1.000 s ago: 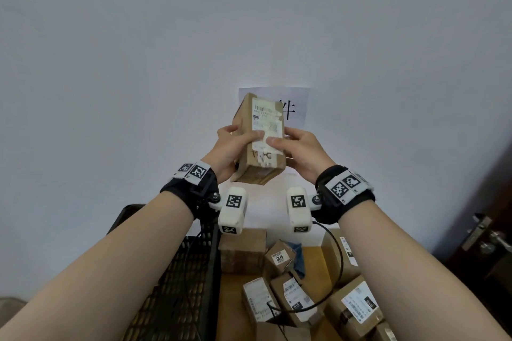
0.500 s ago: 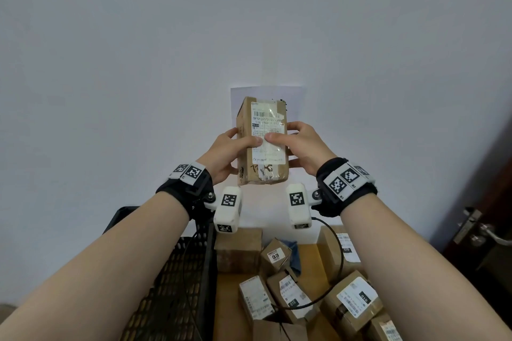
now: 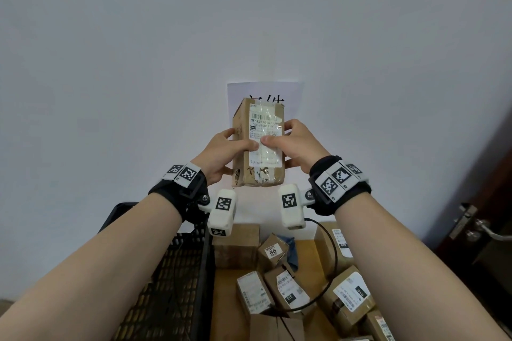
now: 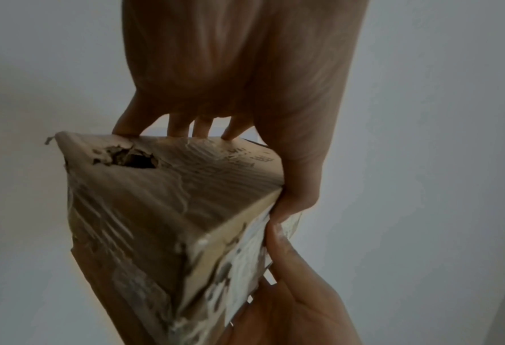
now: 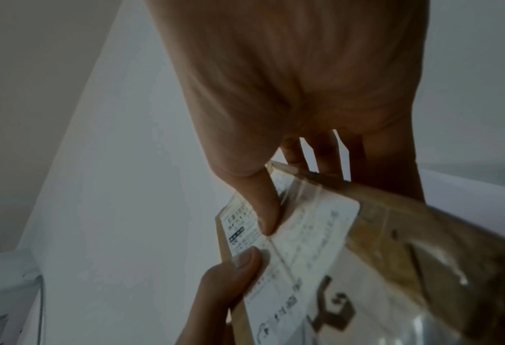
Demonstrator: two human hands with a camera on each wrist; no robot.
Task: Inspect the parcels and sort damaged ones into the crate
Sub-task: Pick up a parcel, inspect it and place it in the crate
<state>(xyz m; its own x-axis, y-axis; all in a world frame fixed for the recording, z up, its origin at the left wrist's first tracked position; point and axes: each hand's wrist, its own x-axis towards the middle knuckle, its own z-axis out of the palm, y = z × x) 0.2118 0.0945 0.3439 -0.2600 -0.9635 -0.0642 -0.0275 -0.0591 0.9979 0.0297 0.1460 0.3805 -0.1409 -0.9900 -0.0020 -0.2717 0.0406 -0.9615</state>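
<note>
Parcel (image 3: 259, 144) up at eye level, both hands clamped on it, label face toward head camera.

Left hand (image 3: 221, 156) and right hand (image 3: 295, 147) gripping opposite sides, thumbs on the label, fingers behind: probably for rotating and checking faces. Torn hole (image 4: 130, 158) visible on one side in left wrist view, so likely damaged. Black crate (image 3: 166, 279) down left, well apart; more parcels (image 3: 288, 288) on table (image 3: 224, 310) below, cable (image 3: 329, 271) looped over them.
</note>
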